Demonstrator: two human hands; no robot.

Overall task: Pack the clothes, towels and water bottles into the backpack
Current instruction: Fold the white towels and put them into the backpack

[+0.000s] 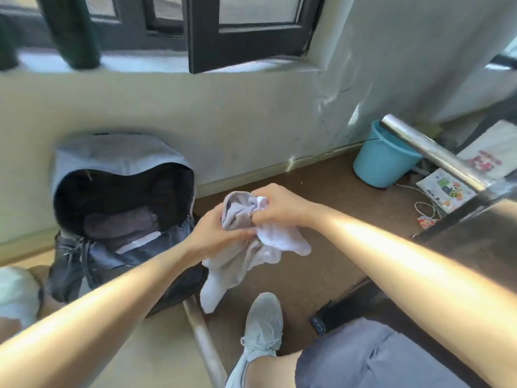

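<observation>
A pale grey towel (pixel 279 243) is gripped by the right hand (pixel 275 207) and the left hand (pixel 221 233), all fingers curled round it. A grey shoe (pixel 264 320) is seen below it, and a blue bucket (pixel 383 161) by the wall. The towel is bunched, with one end hanging down. Just to its left the backpack (pixel 120 158) is leaned open against the wall, with dark folded clothes (pixel 120 222) inside.

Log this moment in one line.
left hand: grips towel | right hand: grips towel | backpack: open, dark cloth inside | towel: not yet packed
</observation>
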